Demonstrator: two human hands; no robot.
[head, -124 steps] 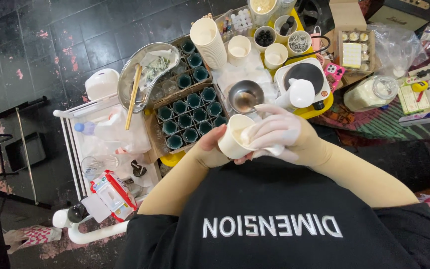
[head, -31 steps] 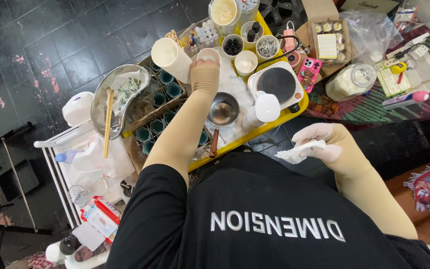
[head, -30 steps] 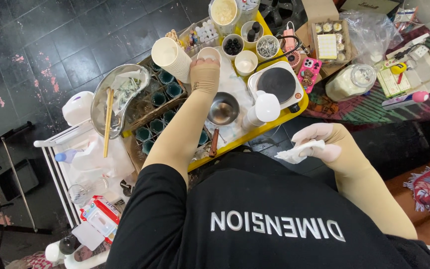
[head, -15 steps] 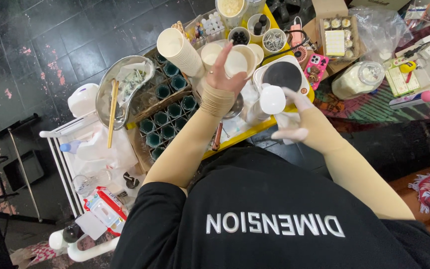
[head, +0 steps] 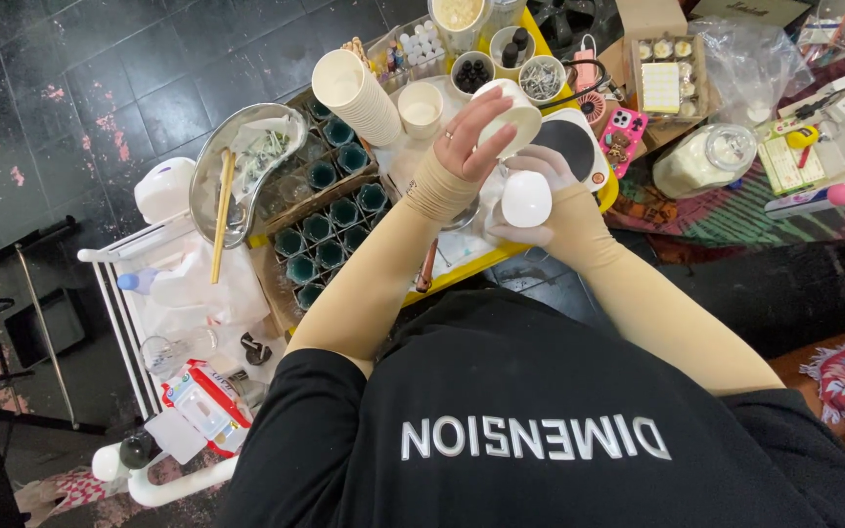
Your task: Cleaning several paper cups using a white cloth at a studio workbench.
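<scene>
Left hand [head: 469, 137] is wrapped around a cream cup [head: 509, 110], tilted with its mouth toward the right; right hand [head: 530, 186] is closed on a small white jug [head: 526, 198] just below the cup's rim; both sit above the yellow tray [head: 462, 272], near the black scale [head: 571, 149].

My read of the step: a pour between jug and cup, or a hand-over; can't tell which from this angle, and no liquid shows. To do it well I'd keep the cup mouth directly over or under the jug lip, tilt slowly, hold both over the tray so drips land there; keep the forearm off the steel bowl [head: 462, 217] beneath the left wrist.

Surface: crowded; crate of dark teal cups [head: 330, 220] left of the tray; paper cup stack [head: 359, 93] behind it; metal pan [head: 246, 166] with a wooden stick [head: 221, 210] across it; pink phone [head: 622, 139] right of the scale; lidded glass jar [head: 701, 161] further right on patterned cloth.

Room: dark tiled floor [head: 100, 88], scuffed pink in spots; white rack [head: 139, 323] at left with bottles and a red pack.
</scene>
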